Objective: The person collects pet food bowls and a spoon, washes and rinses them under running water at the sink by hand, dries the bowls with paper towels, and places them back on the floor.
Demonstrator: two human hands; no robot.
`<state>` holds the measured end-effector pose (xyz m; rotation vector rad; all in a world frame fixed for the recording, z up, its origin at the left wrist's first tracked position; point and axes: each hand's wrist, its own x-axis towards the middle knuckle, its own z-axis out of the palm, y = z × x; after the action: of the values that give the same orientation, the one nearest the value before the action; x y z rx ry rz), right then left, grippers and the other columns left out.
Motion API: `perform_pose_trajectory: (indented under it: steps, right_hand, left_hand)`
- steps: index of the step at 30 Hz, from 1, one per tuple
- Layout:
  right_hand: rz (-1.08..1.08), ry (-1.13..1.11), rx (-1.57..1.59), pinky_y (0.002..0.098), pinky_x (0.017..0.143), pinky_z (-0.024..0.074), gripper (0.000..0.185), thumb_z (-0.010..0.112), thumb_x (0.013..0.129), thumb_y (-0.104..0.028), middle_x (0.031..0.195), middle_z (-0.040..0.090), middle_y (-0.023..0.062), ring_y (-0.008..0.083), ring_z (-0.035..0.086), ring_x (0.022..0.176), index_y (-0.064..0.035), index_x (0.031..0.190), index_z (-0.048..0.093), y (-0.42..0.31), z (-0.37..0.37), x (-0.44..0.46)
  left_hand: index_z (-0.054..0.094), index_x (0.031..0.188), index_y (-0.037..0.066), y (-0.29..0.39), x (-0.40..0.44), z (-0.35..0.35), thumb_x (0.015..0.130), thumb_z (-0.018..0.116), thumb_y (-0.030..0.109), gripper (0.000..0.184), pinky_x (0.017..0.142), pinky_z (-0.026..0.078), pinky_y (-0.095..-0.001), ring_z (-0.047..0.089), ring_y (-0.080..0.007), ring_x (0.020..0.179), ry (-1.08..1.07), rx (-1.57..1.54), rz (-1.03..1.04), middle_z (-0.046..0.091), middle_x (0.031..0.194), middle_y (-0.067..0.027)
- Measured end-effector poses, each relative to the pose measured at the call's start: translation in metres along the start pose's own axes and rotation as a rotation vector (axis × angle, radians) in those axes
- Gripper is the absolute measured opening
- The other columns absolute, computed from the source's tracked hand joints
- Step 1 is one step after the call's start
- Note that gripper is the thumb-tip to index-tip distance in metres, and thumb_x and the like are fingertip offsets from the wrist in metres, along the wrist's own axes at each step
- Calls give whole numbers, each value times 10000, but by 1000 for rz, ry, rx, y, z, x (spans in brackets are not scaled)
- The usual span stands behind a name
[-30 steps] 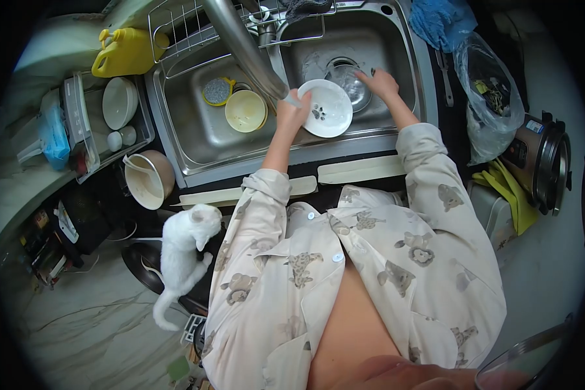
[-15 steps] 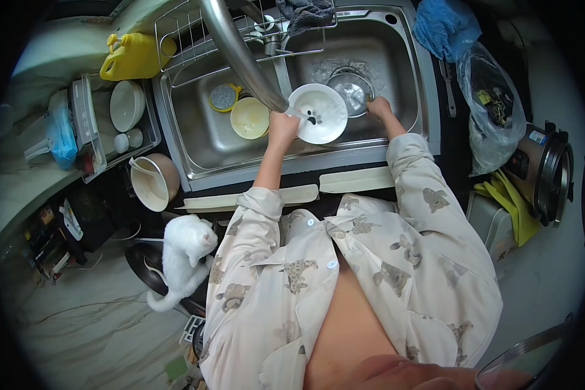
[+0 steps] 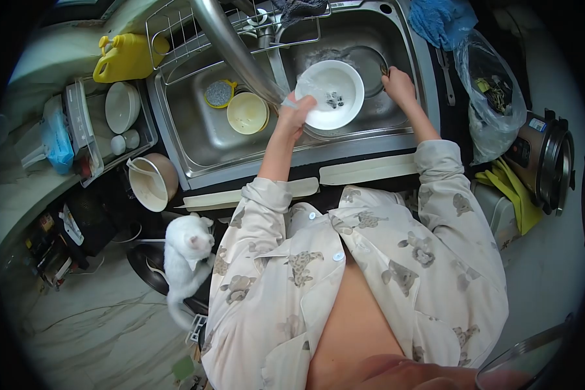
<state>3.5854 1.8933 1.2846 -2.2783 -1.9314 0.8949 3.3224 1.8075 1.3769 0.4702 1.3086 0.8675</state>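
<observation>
Head view, starting at my far left: a yellow jug point(image 3: 133, 57) stands beyond a clear bin point(image 3: 97, 156) of white crockery point(image 3: 122, 108), with a pot point(image 3: 166, 175) nearer me and a white cat point(image 3: 187, 257) below it. Inside the left basin point(image 3: 201, 140), a grey scrubber point(image 3: 219, 93) sits just beside a cream bowl point(image 3: 247, 113).

Next comes the faucet point(image 3: 234, 49), its spout ending right by my left hand point(image 3: 294, 116). That hand is closed on the white bowl point(image 3: 335, 97), thumb over the near-left rim, the other fingers mostly hidden. The bowl is held over the right basin near the divider, mouth facing up toward me, dark marks inside. Being round, it has no long axis to line up; it lies directly right of my left fingers, between my two hands.

My right hand point(image 3: 398, 86) is farther from it, well clear of its rim. Those fingers are curled at a small dark piece on the edge of a round, thin-rimmed item point(image 3: 370, 75), partly behind the bowl; I can't tell whether they grip it. Farthest right hangs a clear bag point(image 3: 484, 123).
</observation>
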Motion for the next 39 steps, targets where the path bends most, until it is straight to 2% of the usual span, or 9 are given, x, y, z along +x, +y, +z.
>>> perform_pose_trajectory:
  steps: [2, 4, 8, 13, 19, 29, 31, 38, 39]
  right_hand:
    - [-87, 67, -100, 466, 755, 479, 249, 559, 808, -236, 875, 634, 215, 369, 612, 869, -3, 893, 580, -6, -6, -5]
    - [-96, 56, -118, 465, 746, 480, 247, 545, 809, -231, 878, 633, 213, 366, 612, 861, -8, 911, 572, -7, -3, -5]
    - [-124, 23, -133, 462, 737, 480, 233, 528, 819, -227, 871, 632, 206, 361, 613, 845, -21, 922, 565, -11, 1, -10]
    - [-177, 55, -150, 459, 705, 490, 220, 547, 809, -219, 812, 636, 196, 359, 623, 798, -17, 894, 563, -22, -4, -22]
    - [-268, 87, -193, 451, 672, 504, 207, 563, 795, -215, 758, 639, 191, 353, 634, 742, -18, 859, 566, -41, -22, -34]
    - [-264, 77, -183, 449, 680, 486, 193, 555, 806, -211, 788, 635, 176, 351, 619, 777, -33, 879, 572, -47, -20, -38]
    - [-280, 88, -172, 451, 679, 496, 198, 559, 797, -213, 775, 637, 184, 354, 625, 761, -26, 860, 577, -47, -20, -39]
    - [-284, 95, -149, 450, 674, 506, 199, 566, 788, -213, 758, 638, 190, 356, 631, 739, -21, 839, 580, -44, -17, -40]
    - [-283, 95, -148, 450, 674, 506, 199, 566, 788, -213, 758, 638, 190, 356, 631, 739, -21, 839, 580, -44, -18, -40]
  left_hand:
    - [533, 1059, -17, 4, -2, 0, 654, 523, 60, 412, 585, 456, -236, 559, -147, 672, -17, 29, -11, 573, 819, -38]
    - [552, 968, -18, -4, 9, -8, 650, 531, 73, 331, 338, 353, -238, 512, -106, 497, 16, 39, 3, 561, 700, -46]
    - [555, 961, -19, -33, 33, -26, 635, 519, 58, 336, 392, 401, -254, 537, -136, 547, 73, 29, 16, 564, 735, -66]
    - [540, 943, -37, -37, 36, -26, 602, 490, 16, 348, 572, 468, -306, 554, -200, 691, 174, -50, 26, 556, 804, -93]
    - [521, 914, -37, -44, 39, -36, 591, 483, 16, 330, 563, 437, -284, 518, -189, 664, 165, 91, 22, 528, 777, -79]
    - [530, 898, -43, -52, 39, -39, 596, 483, 13, 311, 519, 394, -248, 465, -132, 580, 124, 12, 167, 506, 709, -43]
    - [574, 631, -39, -53, 37, -37, 634, 515, 69, 123, 485, 338, -301, 453, -132, 530, 175, 29, 202, 482, 557, -36]
    - [574, 631, -40, -54, 37, -43, 622, 492, 48, 120, 484, 331, -302, 429, -124, 528, 133, 69, 239, 472, 561, -21]
    - [565, 746, -38, -53, 37, -45, 632, 494, 52, 162, 507, 353, -279, 454, -118, 569, 120, 101, 218, 497, 629, -27]
